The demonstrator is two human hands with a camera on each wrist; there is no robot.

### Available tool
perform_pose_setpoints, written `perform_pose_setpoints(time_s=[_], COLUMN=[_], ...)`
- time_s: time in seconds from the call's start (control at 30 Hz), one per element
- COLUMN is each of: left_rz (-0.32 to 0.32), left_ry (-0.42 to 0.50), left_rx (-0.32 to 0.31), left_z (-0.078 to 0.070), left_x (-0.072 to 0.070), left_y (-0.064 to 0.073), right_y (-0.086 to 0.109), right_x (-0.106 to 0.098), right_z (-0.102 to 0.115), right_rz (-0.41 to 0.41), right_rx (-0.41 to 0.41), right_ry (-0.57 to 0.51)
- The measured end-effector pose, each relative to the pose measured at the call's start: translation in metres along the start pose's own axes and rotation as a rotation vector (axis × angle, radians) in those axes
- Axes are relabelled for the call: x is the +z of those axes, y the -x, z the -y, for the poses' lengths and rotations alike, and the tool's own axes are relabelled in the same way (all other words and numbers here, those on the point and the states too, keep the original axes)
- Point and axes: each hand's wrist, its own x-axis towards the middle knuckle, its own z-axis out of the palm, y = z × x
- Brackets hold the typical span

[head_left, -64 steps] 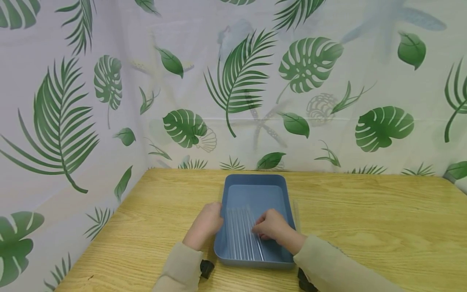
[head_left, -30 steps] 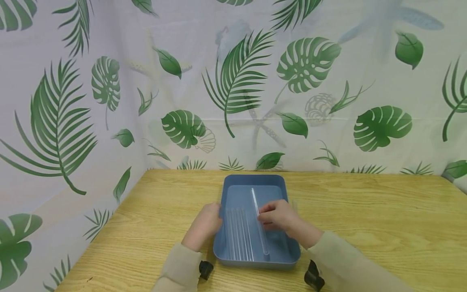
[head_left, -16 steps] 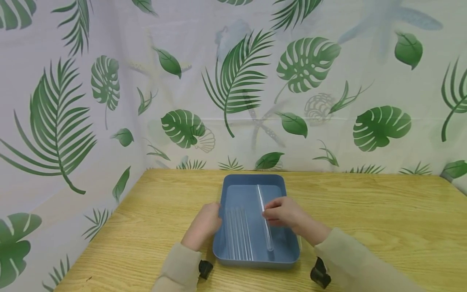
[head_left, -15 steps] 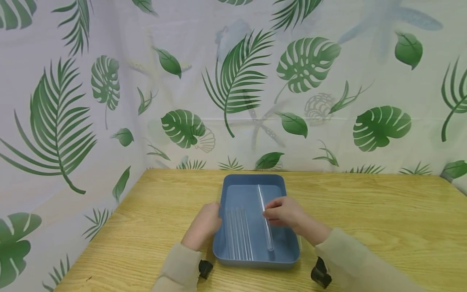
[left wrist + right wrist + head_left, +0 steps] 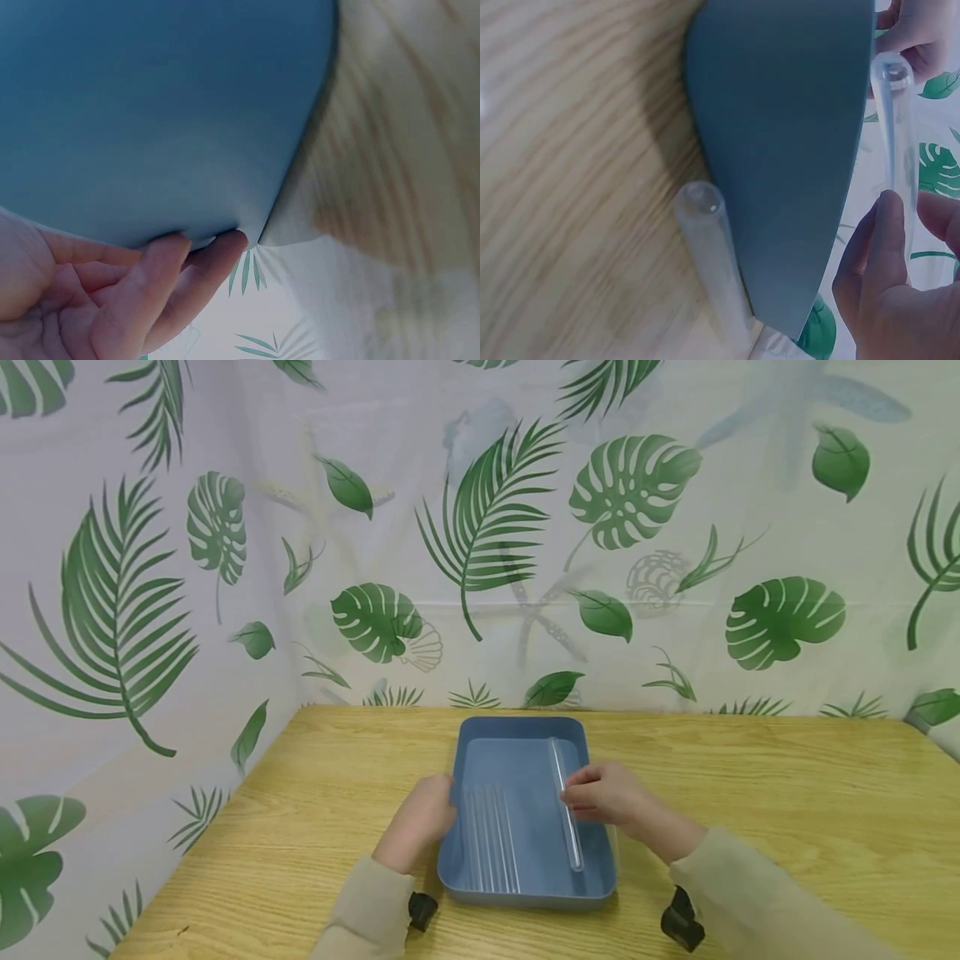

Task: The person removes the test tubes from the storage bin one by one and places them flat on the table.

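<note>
My right hand pinches a clear test tube around its middle, over the right side of the blue tray. In the right wrist view the tube's rounded end stands above the tray rim, and the thumb and fingers press it from both sides. Several more clear tubes lie side by side in the tray's left half. My left hand grips the tray's left rim. The left wrist view shows its fingertips against the tray's outer wall.
Another clear tube lies on the wooden table along the tray's right outer side, mostly hidden in the head view. A leaf-printed cloth hangs behind and to the left. Black wrist mounts sit below both sleeves.
My right hand has taken one tube from the right end of the row and carried it rightward across the tray. The left hand stays on the rim.
</note>
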Motion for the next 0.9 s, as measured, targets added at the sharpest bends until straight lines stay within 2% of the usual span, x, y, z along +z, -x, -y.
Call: perform_pose_setpoints(time_s=[0.53,0.9], left_rz=[0.011,0.005], left_ry=[-0.007,-0.008], left_rx=[-0.02,0.001], left_z=[0.0,0.001], left_x=[0.001,0.001], left_y=[-0.002,-0.002], right_y=[0.005,0.007], right_x=[-0.02,-0.031], right_z=[-0.008,-0.019], right_rz=[-0.005,-0.02], right_rx=[0.026,0.039], right_ry=[-0.012,-0.048])
